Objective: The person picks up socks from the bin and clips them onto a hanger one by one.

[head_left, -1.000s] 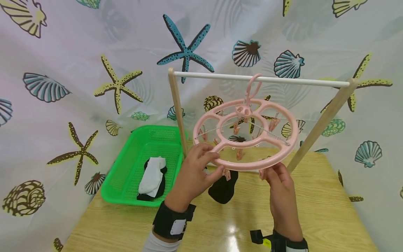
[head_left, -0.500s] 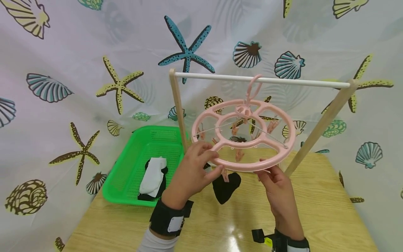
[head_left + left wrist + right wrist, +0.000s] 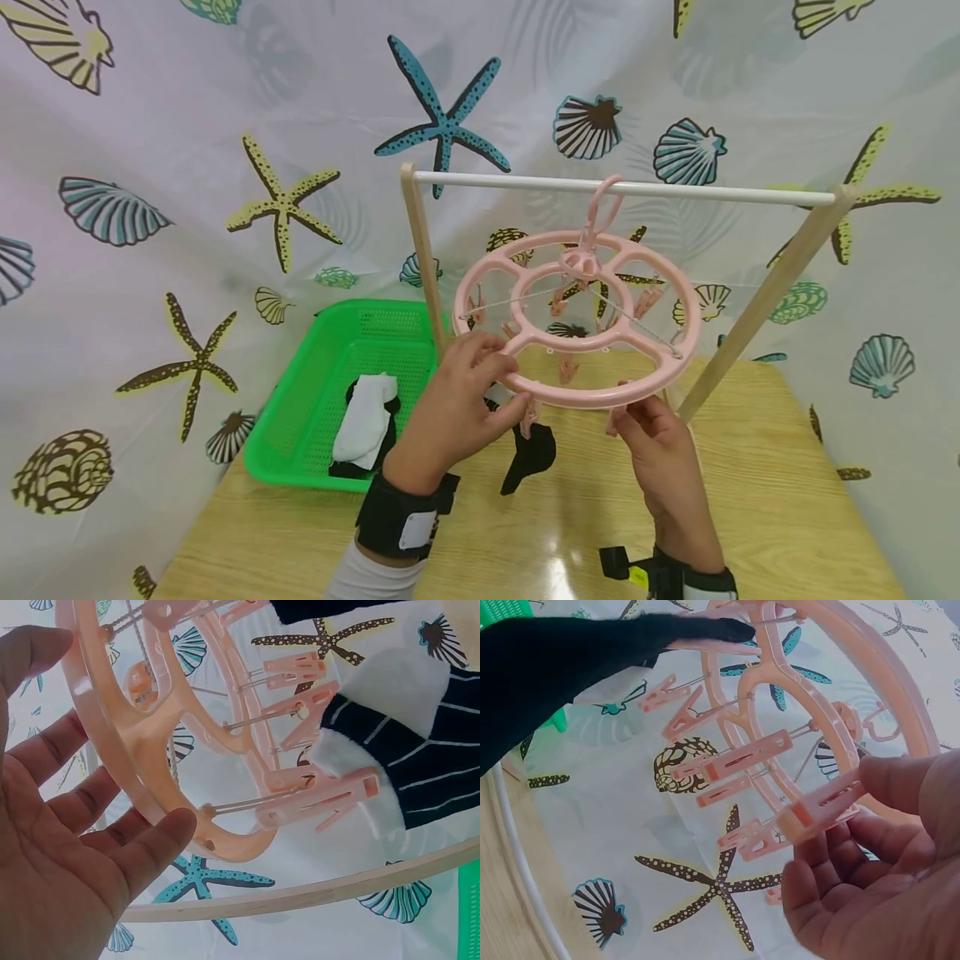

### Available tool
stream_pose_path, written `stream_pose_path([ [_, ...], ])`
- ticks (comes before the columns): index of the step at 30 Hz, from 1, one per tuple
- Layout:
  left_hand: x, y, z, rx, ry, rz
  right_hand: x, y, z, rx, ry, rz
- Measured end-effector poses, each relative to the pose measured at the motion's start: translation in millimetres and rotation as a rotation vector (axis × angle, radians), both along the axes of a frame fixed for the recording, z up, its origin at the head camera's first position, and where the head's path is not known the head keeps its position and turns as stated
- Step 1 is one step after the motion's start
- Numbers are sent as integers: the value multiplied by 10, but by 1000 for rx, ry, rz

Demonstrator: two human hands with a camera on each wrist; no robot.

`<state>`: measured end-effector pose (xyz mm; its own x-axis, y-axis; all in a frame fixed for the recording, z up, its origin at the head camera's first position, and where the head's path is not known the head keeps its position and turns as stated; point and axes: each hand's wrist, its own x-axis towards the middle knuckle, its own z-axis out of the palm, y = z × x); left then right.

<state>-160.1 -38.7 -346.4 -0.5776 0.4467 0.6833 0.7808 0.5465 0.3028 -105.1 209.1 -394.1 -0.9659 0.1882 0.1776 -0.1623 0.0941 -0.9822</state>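
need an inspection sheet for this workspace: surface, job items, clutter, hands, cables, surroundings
Surface: light wood-grain table, with a glare spot near its front
Job items: pink hanger hooked over a white rod; dark cloth below its front rim; striped cloth clipped in pink pegs; green basket at the left, white cloth lying over black cloth inside
Clutter: nothing seen
Hands: left hand holds the hanger's front rim; right hand pinches a single peg under the rim
Cables: nothing seen
Surroundings: pale sheet behind, printed with starfish and shells
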Motion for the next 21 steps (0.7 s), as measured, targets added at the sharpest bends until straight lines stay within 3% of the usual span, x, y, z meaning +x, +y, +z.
stream_pose_path([
  [7, -24, 10, -58, -16, -22, 19, 28, -14, -55, -29, -14, 30],
  [15, -32, 1, -102, -12, -61, 15, 29, -80, -105, -81, 18, -33],
  [21, -18, -27, -110, -10, -79, 18, 33, -88, -110, -86, -1, -37],
])
